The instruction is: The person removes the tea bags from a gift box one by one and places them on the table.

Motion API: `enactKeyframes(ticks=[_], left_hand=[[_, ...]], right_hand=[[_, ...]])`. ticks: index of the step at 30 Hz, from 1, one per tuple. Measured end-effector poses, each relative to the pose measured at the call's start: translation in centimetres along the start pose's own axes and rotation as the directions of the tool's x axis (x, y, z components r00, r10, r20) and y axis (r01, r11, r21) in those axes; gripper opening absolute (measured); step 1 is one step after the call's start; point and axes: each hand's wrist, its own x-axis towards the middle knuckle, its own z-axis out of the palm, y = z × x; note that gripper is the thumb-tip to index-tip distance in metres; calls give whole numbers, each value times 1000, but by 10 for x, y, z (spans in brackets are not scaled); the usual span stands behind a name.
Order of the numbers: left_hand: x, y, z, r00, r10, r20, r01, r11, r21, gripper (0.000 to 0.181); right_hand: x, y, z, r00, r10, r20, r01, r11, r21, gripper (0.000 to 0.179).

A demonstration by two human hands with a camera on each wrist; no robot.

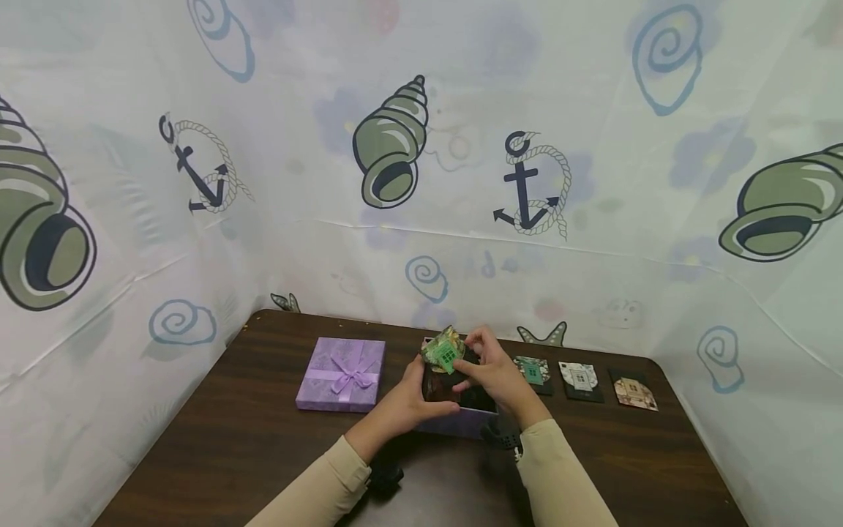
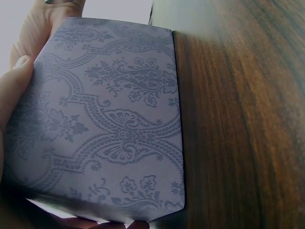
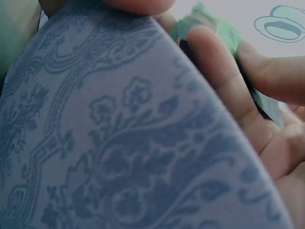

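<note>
One green packet between right fingers

Patterned box, its pale mauve wall filling the centre, embossed with darker flowers, scrolls and beaded bands. The left hand grips it: the thumb lies at the left edge, and the tips of the fingers show along the lower edge, partly cropped. Upper left, beyond the box, part of the right hand. Right, the dark brown, streaked wood-grain tabletop, bordering the box's straight side. Top, a bright, pale background.
</note>
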Motion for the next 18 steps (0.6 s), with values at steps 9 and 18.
enactKeyframes(ticks=[9,18], left_hand=[[-1,-1,-1,1000,-8,5,8,1000,-2,136],[-1,0,-1,1000,-22,4,22,1000,7,136]], right_hand=[[-7,4,4,988,-132,-74,130,991,-32,37],[-17,11,11,937,-244,-249,210,965,-157,31]])
